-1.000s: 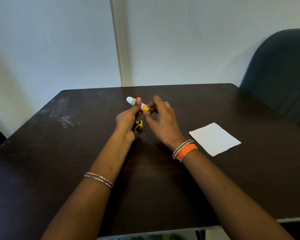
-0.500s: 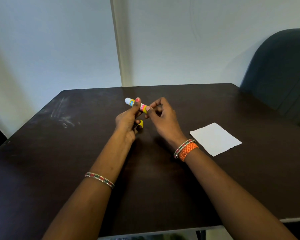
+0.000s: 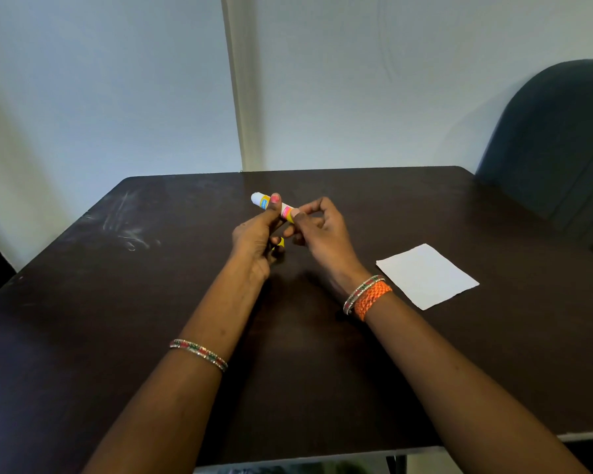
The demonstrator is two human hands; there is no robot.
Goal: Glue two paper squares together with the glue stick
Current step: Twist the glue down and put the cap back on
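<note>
One glue stick [image 3: 272, 206], held above the bench [image 3: 425, 206] with left hand [image 3: 254, 239] and right hand [image 3: 317, 227] fingers both grasping it; one white paper [image 3: 427, 276] visible flat at right; yellow cap [image 3: 280, 241] under left fingers

Count: 1 glue stick [image 3: 274, 206], 1 yellow cap [image 3: 280, 241], 1 visible white paper [image 3: 427, 276], 2 hands, 1 counter [image 3: 151, 302], 1 chair [image 3: 558, 138].

glue stick [image 3: 272, 206] label: yellow, blue and pink bands, print too small and blurred to read
paper [image 3: 427, 276]: blank, no text
worktop [image 3: 151, 302]: no readable marks
</note>
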